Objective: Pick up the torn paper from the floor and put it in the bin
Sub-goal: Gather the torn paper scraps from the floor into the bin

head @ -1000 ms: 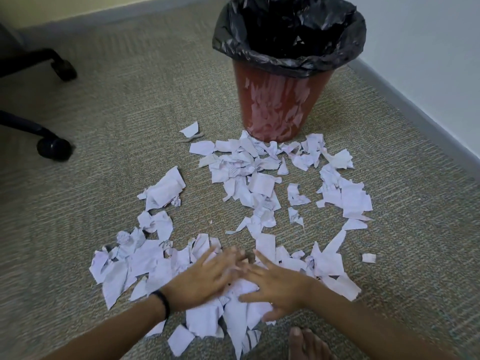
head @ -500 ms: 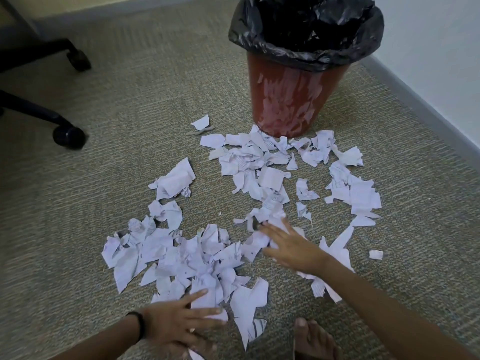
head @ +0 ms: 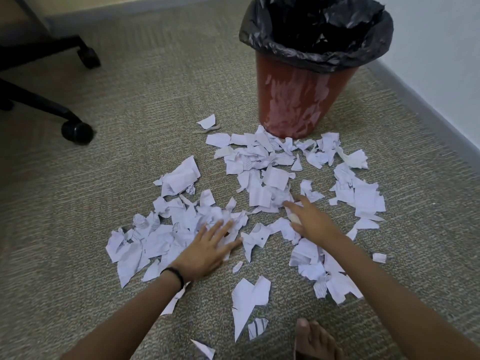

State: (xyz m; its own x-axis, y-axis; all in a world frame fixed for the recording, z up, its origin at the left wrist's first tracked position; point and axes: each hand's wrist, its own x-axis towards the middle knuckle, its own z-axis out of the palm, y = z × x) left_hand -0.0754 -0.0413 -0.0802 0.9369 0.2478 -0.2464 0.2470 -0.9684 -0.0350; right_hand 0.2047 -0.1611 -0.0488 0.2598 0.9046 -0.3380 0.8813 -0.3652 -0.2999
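Observation:
Several white torn paper scraps (head: 275, 178) lie scattered over the carpet in front of a red bin (head: 298, 100) lined with a black bag. My left hand (head: 207, 248) lies flat with spread fingers on the left heap of scraps. My right hand (head: 311, 219) reaches forward over the middle scraps, fingers stretched and touching paper, with a small scrap under the thumb. One larger torn piece (head: 249, 300) lies near me between my arms.
An office chair base with black castors (head: 76, 129) stands at the left. A white wall with a grey skirting (head: 428, 100) runs along the right, behind the bin. My bare foot (head: 314, 339) shows at the bottom edge.
My left hand has moved forward from near my body onto the left heap. My right hand has reached farther ahead toward the middle scraps. The view has shifted closer to the bin.

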